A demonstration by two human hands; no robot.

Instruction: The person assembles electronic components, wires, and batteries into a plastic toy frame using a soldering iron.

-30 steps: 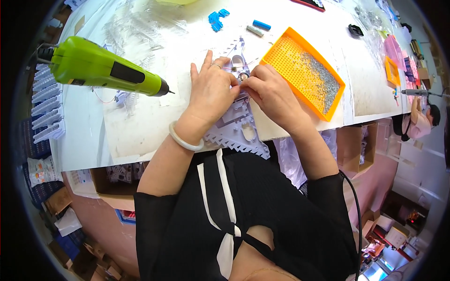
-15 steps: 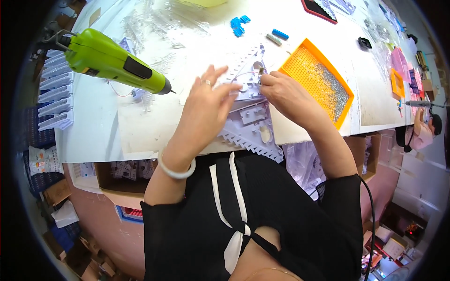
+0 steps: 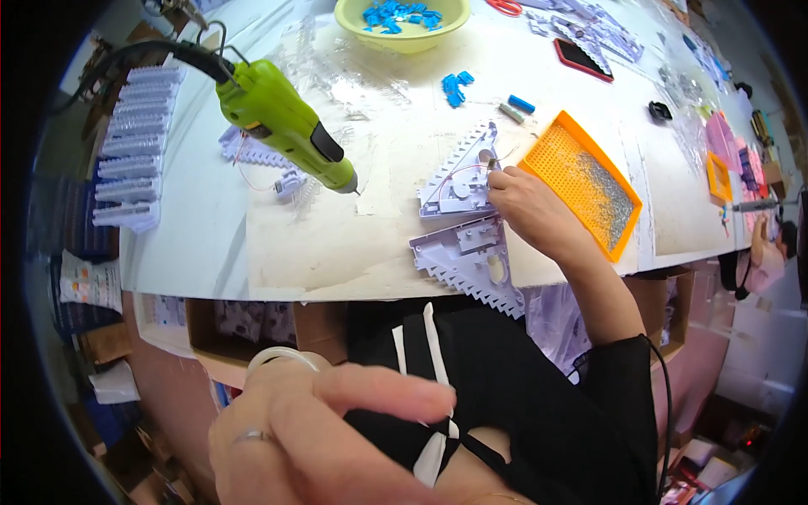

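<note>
A person's right hand (image 3: 530, 215) rests at centre right of the frame on a pale lilac, triangular plastic part with a saw-toothed edge (image 3: 459, 181), fingertips pinched closely together at its right corner; whether they grip something small there cannot be told. A second lilac toothed plastic part (image 3: 467, 261) lies just below it, overhanging the near edge of the white worktable (image 3: 194, 236). The left hand (image 3: 328, 438) is raised close to the camera in the lower centre, blurred, fingers loosely spread and holding nothing, with a ring on one finger and a pale bangle (image 3: 282, 360) at the wrist. Just right of the right hand sits a flat orange plastic tray of small metal screws (image 3: 581, 185). A lime green electric screwdriver (image 3: 282, 122) hangs at upper left, tip pointing down at the table. At top centre is a yellow bowl of blue plastic pieces (image 3: 402, 21). Stacks of lilac parts (image 3: 130, 181) line the left edge.
</note>
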